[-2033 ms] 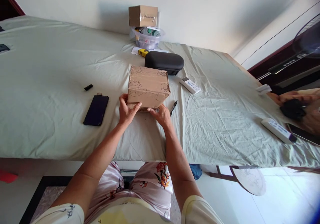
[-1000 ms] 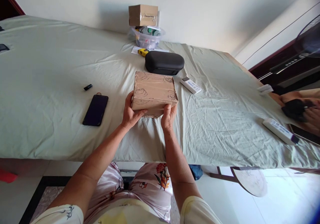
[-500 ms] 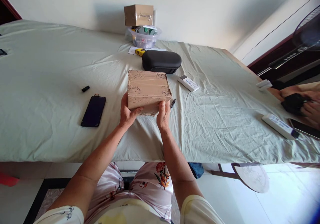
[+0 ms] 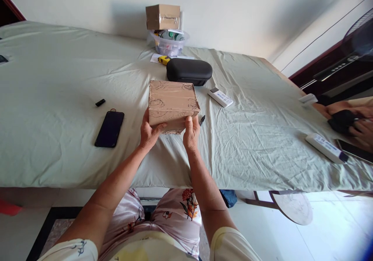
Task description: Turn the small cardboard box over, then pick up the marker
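Observation:
A brown cardboard box [image 4: 172, 96] with black pen scribbles near its corners is held between both my hands, in the middle of the head view. My left hand [image 4: 149, 132] grips its lower left side, thumb along the near face. On the near right corner my right hand [image 4: 191, 133] is closed, thumb pressed on the front. The fingers behind and under the box are hidden. Just right of the right hand lies a black pen [image 4: 202, 120]. Beyond the box sits a black zip case [image 4: 189, 70]. Whether the box touches the cloth, I cannot tell.
On the green cloth [image 4: 58, 78] lie a phone [image 4: 110, 129], a small black cap-like piece [image 4: 100, 102], a white box [image 4: 220, 97] and a yellow tape measure [image 4: 164, 60]. A plastic basket [image 4: 170, 47] stands at the wall under another carton [image 4: 163, 17]. Another person's hands [image 4: 363, 131] are at right.
Hardly anything differs. The view has shifted very slightly, and both hands keep the same hold on the cardboard box.

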A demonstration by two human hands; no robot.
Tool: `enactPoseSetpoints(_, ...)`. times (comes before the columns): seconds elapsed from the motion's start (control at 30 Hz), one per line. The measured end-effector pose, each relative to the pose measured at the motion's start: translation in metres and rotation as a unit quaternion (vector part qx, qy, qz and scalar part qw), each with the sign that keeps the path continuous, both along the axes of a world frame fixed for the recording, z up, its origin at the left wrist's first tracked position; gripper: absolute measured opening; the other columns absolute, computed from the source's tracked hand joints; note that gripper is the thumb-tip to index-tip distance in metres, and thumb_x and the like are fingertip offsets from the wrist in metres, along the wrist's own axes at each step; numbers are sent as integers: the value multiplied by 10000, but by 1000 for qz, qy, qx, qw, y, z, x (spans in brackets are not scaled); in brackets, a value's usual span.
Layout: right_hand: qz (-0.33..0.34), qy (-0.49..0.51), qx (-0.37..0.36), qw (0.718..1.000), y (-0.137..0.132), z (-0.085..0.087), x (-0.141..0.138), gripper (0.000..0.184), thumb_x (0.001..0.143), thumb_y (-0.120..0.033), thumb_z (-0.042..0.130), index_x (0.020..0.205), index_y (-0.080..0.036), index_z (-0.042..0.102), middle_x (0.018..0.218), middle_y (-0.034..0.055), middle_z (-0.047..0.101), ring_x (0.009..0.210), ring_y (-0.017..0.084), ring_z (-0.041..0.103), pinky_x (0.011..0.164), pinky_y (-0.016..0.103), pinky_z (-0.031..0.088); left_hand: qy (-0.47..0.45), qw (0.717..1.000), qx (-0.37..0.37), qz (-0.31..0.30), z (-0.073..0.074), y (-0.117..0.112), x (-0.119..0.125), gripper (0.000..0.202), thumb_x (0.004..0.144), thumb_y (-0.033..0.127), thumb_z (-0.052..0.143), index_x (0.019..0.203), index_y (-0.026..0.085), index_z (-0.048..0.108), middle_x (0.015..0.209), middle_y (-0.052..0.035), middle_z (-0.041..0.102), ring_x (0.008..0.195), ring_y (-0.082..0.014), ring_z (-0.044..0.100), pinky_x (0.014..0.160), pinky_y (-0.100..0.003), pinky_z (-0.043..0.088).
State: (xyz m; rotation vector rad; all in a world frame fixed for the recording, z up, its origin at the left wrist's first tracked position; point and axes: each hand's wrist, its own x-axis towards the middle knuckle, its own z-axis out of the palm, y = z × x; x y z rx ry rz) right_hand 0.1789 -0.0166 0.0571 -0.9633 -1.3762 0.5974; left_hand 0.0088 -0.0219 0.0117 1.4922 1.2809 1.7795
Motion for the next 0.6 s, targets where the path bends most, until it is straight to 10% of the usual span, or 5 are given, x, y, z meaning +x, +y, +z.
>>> enactPoseSetpoints(0.23,9,-28,7,1000,9,-9,17,609,1030,-713,412,1235,-242,740,1237,93,755,1226,260,679,1116,448,527,-3,1000,-8,22,-6,2,-1,963,779,722,825,1527,205,507,1452,-188,677,1393,-336,642,1191,-468,515)
enactPoseSetpoints(0.37,-109,-67,-73,989,27,-20,45,560,1061,-603,380,1239,-215,741,1258,115,755,1212,251,682,1115,472,512,-25,999,-10,21,-7,6,-5,939,774,720,828,1504,212,530,1424,-180,689,1325,-322,684,1153,-464,542)
enactPoseSetpoints(0.6,-254,-327,-315,854,35,-24,65,454,966,-324,602,1398,-248,719,1496,176,609,1371,335,559,1129,510,460,-42,999,-8,32,-9,11,-15,881,779,647,855,1497,237,550,1433,-172,688,1323,-319,694,1155,-482,555)
